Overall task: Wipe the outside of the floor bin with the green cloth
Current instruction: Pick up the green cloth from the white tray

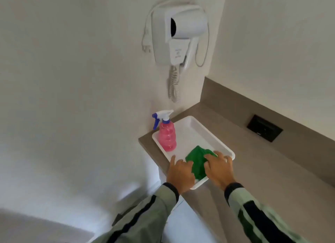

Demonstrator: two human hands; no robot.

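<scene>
A crumpled green cloth lies in the near corner of a white tray on a grey-brown counter. My left hand rests on the tray at the cloth's left edge, fingers spread and touching it. My right hand lies on the cloth's right side, fingers apart and pressing on the fabric. Neither hand clearly grips the cloth. No floor bin can be seen in this view.
A pink spray bottle with a white and blue trigger stands at the tray's left edge. A white hair dryer hangs on the wall above, its coiled cord dangling. A black socket sits in the backsplash. The counter stretches to the right.
</scene>
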